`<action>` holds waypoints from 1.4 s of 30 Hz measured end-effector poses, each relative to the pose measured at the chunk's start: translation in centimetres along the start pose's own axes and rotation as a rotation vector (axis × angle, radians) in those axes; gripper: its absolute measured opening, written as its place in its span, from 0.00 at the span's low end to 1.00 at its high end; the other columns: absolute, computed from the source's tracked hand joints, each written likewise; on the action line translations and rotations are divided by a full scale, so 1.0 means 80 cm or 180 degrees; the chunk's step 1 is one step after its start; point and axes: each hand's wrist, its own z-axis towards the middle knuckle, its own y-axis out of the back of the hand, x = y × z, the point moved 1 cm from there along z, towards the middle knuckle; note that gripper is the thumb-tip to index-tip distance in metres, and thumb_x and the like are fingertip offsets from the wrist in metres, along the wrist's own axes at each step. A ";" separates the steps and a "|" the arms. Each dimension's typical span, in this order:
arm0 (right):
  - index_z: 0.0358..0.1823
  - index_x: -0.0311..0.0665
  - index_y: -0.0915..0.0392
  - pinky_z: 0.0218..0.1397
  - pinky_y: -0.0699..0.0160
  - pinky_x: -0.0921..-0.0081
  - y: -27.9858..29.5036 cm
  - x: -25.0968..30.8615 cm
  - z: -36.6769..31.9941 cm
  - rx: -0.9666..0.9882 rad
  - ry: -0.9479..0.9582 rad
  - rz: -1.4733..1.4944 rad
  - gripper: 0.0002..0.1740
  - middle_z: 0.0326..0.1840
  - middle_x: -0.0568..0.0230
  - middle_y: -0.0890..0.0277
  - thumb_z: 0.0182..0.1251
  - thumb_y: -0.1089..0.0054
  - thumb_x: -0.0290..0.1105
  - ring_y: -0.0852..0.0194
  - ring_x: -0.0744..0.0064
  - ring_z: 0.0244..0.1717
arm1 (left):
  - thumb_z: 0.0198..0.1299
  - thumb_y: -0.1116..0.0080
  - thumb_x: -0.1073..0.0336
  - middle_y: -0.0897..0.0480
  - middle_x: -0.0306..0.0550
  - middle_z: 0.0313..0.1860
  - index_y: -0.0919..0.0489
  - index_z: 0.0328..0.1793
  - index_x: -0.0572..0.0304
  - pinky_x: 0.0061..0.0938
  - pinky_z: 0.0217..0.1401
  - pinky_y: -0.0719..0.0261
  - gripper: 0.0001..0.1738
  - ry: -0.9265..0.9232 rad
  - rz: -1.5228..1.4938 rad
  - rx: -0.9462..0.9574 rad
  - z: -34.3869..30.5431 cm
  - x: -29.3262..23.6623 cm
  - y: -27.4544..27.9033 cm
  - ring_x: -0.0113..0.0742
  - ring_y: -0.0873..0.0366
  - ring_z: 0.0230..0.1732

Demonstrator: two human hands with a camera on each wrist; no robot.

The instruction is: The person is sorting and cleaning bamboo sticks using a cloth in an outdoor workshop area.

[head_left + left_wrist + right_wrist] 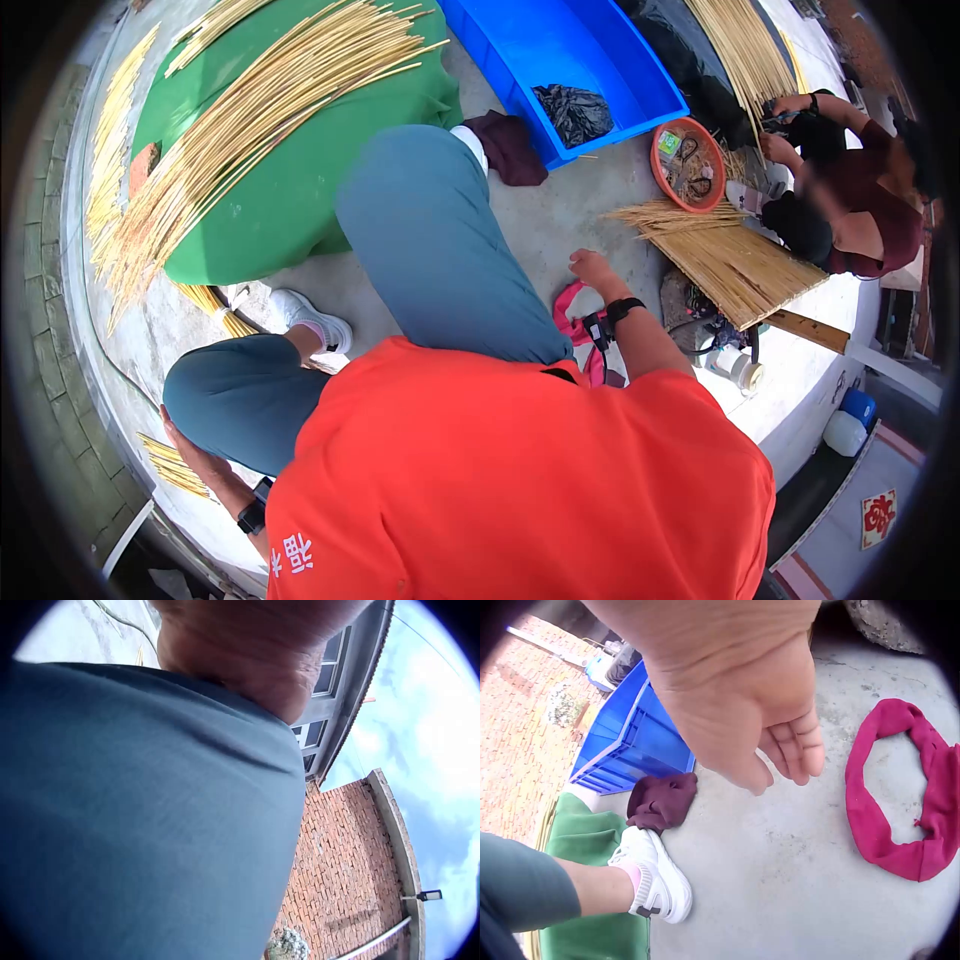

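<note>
My right hand (592, 268) hangs in the air beside my thigh, its fingers loosely bent with nothing between them. In the right wrist view that hand (742, 712) is above the concrete floor, near a magenta cloth loop (861, 787) lying there. My left hand (198, 452) rests against the outside of my bent left knee, on the blue-grey trouser leg (235, 400). Only the heel of the left hand (240, 660) shows in the left wrist view; its fingers are mostly hidden.
Long thin stalks (270, 105) lie across a green cloth (300, 215). Ahead stands a blue bin (560, 60) with a black plastic bag (575, 115), beside dark maroon cloth (510, 150). An orange basin (688, 165) stands near a stalk mat (740, 265). Another person (850, 200) handles stalks at right.
</note>
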 end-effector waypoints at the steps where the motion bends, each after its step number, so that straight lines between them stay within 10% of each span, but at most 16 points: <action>1: 0.39 0.35 0.23 0.48 0.27 0.62 -0.012 -0.012 0.001 0.0049 -0.0008 0.0040 0.17 0.36 0.46 0.24 0.49 0.42 0.35 0.26 0.47 0.41 | 0.60 0.55 0.41 0.29 0.53 0.55 0.38 0.65 0.63 0.33 0.56 0.32 0.36 -0.0019 0.0061 -0.0001 -0.001 -0.004 -0.003 0.41 0.29 0.52; 3: 0.41 0.37 0.23 0.50 0.29 0.61 -0.039 -0.043 0.009 -0.0042 0.0124 -0.0906 0.16 0.38 0.46 0.24 0.49 0.42 0.33 0.27 0.48 0.44 | 0.62 0.61 0.41 0.29 0.54 0.55 0.34 0.60 0.68 0.31 0.54 0.32 0.36 0.1023 0.0102 -0.0659 -0.005 0.003 -0.005 0.41 0.29 0.51; 8: 0.45 0.40 0.24 0.57 0.34 0.64 -0.030 0.025 0.041 -0.0288 0.0558 -0.0232 0.18 0.51 0.46 0.31 0.49 0.41 0.30 0.35 0.50 0.55 | 0.63 0.65 0.43 0.30 0.56 0.56 0.34 0.60 0.71 0.33 0.56 0.34 0.36 0.0813 0.0330 -0.0760 -0.016 -0.011 -0.016 0.44 0.30 0.53; 12: 0.51 0.46 0.26 0.65 0.45 0.64 -0.022 0.112 0.113 -0.0384 0.0758 -0.0738 0.23 0.64 0.48 0.45 0.50 0.40 0.32 0.49 0.48 0.65 | 0.65 0.69 0.45 0.34 0.55 0.61 0.34 0.62 0.68 0.32 0.62 0.40 0.33 -0.0493 0.1375 -0.0734 -0.018 -0.014 -0.011 0.44 0.35 0.60; 22: 0.49 0.46 0.26 0.63 0.40 0.60 -0.043 0.152 0.217 -0.0237 0.0122 -0.1369 0.19 0.64 0.52 0.45 0.52 0.42 0.32 0.51 0.56 0.68 | 0.68 0.70 0.51 0.35 0.53 0.64 0.36 0.63 0.68 0.30 0.64 0.42 0.29 -0.0784 0.1725 -0.1078 -0.041 -0.020 -0.022 0.42 0.37 0.62; 28: 0.39 0.36 0.26 0.46 0.27 0.70 0.033 0.225 0.167 -0.1225 0.1784 0.0252 0.12 0.35 0.60 0.24 0.51 0.41 0.24 0.25 0.62 0.39 | 0.69 0.68 0.56 0.34 0.53 0.62 0.38 0.65 0.65 0.31 0.64 0.41 0.25 -0.0989 0.1411 -0.0966 -0.033 -0.034 -0.049 0.42 0.36 0.62; 33: 0.40 0.34 0.28 0.40 0.28 0.83 0.171 0.353 0.093 0.0362 0.2003 0.3768 0.09 0.34 0.66 0.27 0.58 0.47 0.19 0.28 0.79 0.35 | 0.66 0.61 0.64 0.35 0.54 0.63 0.38 0.65 0.62 0.33 0.65 0.41 0.22 -0.1796 0.1385 -0.0632 -0.031 -0.068 -0.112 0.42 0.38 0.64; 42: 0.38 0.34 0.27 0.20 0.32 0.89 0.269 0.531 -0.110 0.0967 0.2891 0.2706 0.07 0.29 0.66 0.25 0.62 0.46 0.29 0.30 0.84 0.24 | 0.48 0.41 0.74 0.38 0.52 0.66 0.37 0.65 0.57 0.35 0.67 0.44 0.35 -0.2851 0.1021 0.1194 -0.057 -0.166 -0.227 0.48 0.43 0.67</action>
